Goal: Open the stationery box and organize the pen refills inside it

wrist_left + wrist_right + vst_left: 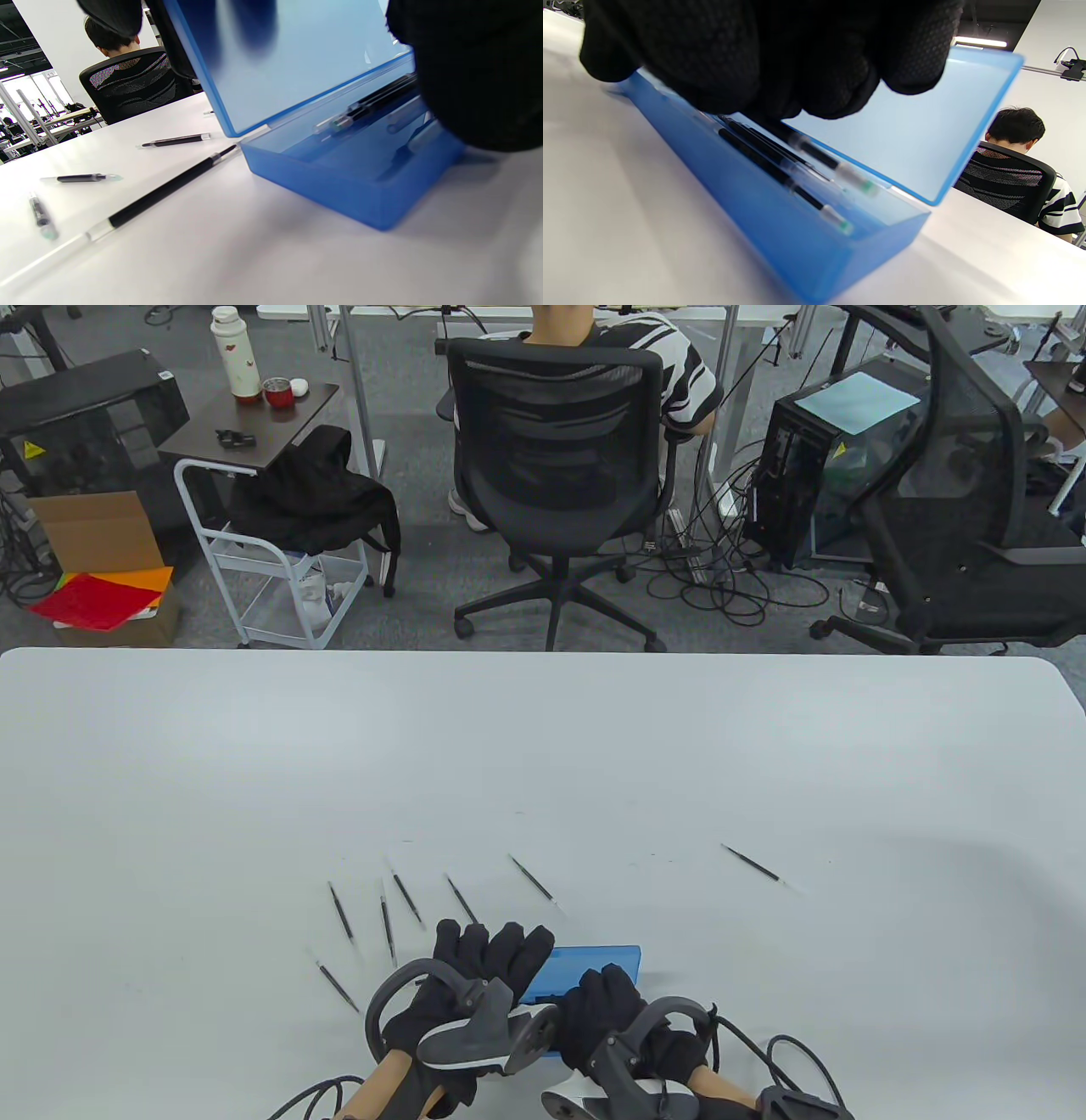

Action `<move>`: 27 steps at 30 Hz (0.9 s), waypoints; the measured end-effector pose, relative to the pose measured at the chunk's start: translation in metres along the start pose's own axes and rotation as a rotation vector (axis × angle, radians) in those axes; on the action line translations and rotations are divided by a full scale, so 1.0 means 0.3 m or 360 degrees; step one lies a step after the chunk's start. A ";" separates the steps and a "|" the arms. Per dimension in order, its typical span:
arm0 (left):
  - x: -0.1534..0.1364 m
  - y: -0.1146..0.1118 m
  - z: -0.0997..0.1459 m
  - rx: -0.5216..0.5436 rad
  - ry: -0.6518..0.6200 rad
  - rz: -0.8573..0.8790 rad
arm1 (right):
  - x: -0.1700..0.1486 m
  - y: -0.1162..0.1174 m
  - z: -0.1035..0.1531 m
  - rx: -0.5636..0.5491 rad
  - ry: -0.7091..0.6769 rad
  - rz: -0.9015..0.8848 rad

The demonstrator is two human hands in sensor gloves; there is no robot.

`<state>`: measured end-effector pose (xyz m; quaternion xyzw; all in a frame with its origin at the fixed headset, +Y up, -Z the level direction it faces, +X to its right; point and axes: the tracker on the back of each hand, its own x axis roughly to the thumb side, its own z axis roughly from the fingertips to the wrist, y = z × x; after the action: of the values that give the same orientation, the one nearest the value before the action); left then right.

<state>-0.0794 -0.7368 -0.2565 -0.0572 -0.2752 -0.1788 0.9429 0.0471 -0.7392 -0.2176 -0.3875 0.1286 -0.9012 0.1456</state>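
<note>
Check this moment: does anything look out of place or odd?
Nothing damaged. Seven refills still lie loose on the table, and one sits far right of the rest. The blue box is open with a few refills inside.

readable text: none in any view
yellow sticker (33, 449): on black case, upper left of table view, too small to read
yellow sticker, second (840, 450): on black computer tower, upper right, illegible

Blue stationery box (780, 220) open, refills (780, 169) inside; others (341, 909) loose on table.
</note>
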 end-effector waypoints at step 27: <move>-0.001 0.000 0.000 -0.0003 -0.0001 0.0002 | -0.335 -0.129 0.022 -0.0119 0.0458 -0.0124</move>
<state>-0.0794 -0.7366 -0.2567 -0.0583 -0.2752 -0.1784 0.9429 0.1118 -0.6679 -0.2662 -0.2643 0.1665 -0.9469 0.0762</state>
